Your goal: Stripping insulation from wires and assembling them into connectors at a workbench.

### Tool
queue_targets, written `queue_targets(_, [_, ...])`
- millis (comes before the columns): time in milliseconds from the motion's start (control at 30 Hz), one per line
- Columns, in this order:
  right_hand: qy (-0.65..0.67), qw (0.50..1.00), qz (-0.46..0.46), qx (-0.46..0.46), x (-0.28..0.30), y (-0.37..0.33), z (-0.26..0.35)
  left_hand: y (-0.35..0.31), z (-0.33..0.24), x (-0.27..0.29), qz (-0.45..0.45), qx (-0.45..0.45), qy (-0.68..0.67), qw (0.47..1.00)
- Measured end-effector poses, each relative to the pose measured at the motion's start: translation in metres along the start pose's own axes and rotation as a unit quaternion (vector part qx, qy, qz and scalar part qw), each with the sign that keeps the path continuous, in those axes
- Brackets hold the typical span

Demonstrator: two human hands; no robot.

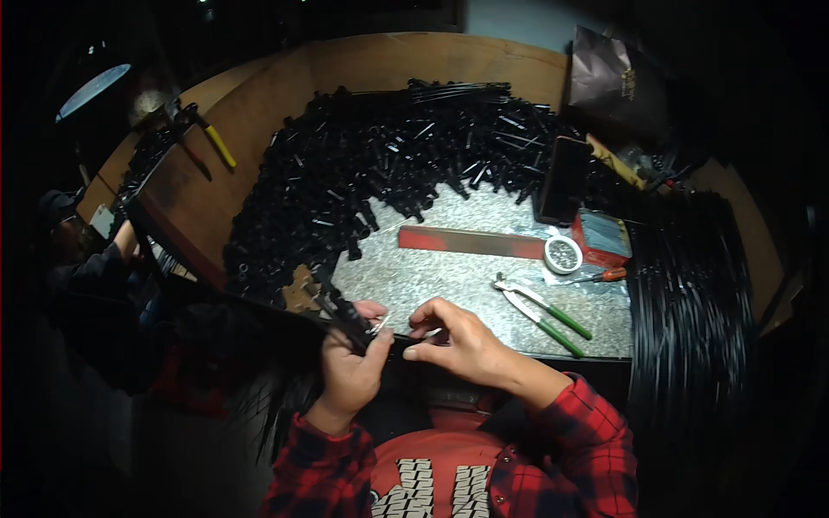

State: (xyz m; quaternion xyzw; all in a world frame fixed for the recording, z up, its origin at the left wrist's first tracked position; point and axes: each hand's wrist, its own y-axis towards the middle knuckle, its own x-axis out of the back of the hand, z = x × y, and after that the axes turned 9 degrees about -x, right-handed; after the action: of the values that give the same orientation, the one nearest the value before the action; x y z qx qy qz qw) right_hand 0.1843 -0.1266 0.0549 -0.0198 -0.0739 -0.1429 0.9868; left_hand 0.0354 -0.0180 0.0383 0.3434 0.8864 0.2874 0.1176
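Observation:
My left hand [350,371] is closed around several black parts [332,311] at the front edge of the bench. Small shiny metal pieces [380,323] show by its thumb and fingertips. Just to the right, my right hand [466,347] has its fingers curled toward the thumb. A thin dark shape lies between those fingertips, too small and dark to make out. Pliers with green handles [546,318] lie on the pale speckled worktop [449,298], right of my right hand.
A large heap of black tubular parts [389,155] fills the back and left. A red-edged bar [484,243], a white cup of small metal pieces [563,255], a red box [603,237] and an orange-handled screwdriver [611,274] lie ahead. Long black cables [691,302] hang at right. Another person sits far left.

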Motion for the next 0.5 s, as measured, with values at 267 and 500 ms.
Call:
queue_targets(267, [-0.58, 0.793, -0.187, -0.019, 0.098, -0.049, -0.02, 0.006, 0.013, 0.013, -0.054, 0.082, -0.152, 0.984])
queue_targets(500, [-0.639, 0.742, -0.192, -0.057, 0.107, -0.071, -0.044, -0.002, 0.021, 0.004, -0.05, 0.109, -0.236, 0.964])
